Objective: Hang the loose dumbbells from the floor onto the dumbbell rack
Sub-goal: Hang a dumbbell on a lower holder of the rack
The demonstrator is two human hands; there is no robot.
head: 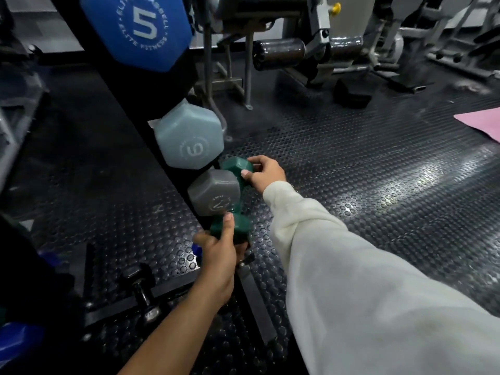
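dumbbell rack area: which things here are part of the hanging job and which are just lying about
Part of the job: small green hex dumbbell, held by left hand and right hand; black upright dumbbell rack.

Lying about: pink floor mat, black metal dumbbell on the floor, grey gym machine.

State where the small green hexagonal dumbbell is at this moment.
In the head view, the green hexagonal dumbbell sits centre frame, low against the black rack, beside the grey dumbbell, held by both hands.
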